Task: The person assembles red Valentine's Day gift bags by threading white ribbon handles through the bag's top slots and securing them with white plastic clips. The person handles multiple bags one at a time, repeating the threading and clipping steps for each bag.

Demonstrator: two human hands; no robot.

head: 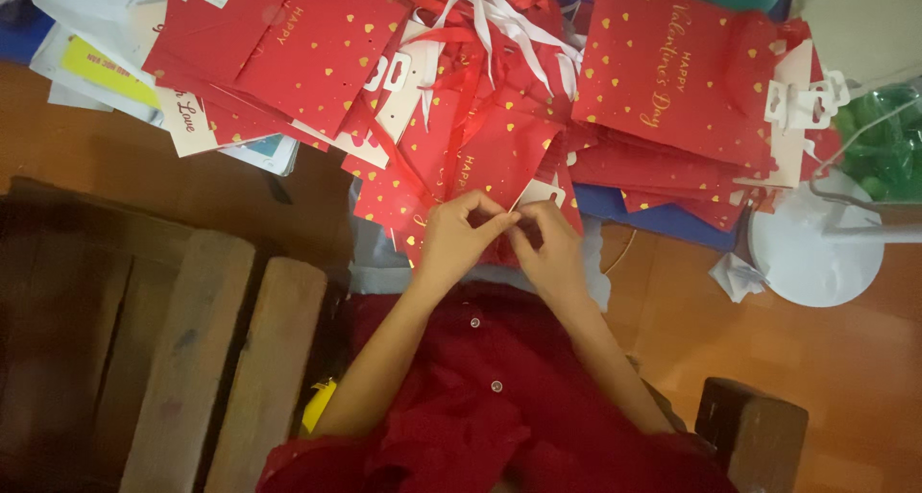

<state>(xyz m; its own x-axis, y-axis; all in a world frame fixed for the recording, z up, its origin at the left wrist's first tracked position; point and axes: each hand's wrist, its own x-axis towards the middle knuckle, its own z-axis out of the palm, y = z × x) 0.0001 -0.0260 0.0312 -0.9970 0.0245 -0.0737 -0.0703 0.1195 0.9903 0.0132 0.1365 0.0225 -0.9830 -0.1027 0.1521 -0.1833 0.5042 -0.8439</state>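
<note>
Left hand [459,234]: grip pinched, thumb and forefinger closed on a white tag [534,194].
Right hand [547,243]: fingers curled in, pinching the same tag from the other side.
Tag: touching the red gift bag [480,162] just above both hands.
Around: piles of red bags [663,80], white ribbons [499,13].

This looks like a small home workshop for assembling gift bags by hand, set up on the floor. Heaps of flat red paper bags [317,42] with gold hearts fill the view from 10 to 2 o'clock, with loose white and red ribbons [490,18] at 12. The orange-brown floor [836,387] shows at 4 o'clock, rough wooden planks [192,359] lie at 8, and a pile of papers [91,56] sits at 10.
</note>
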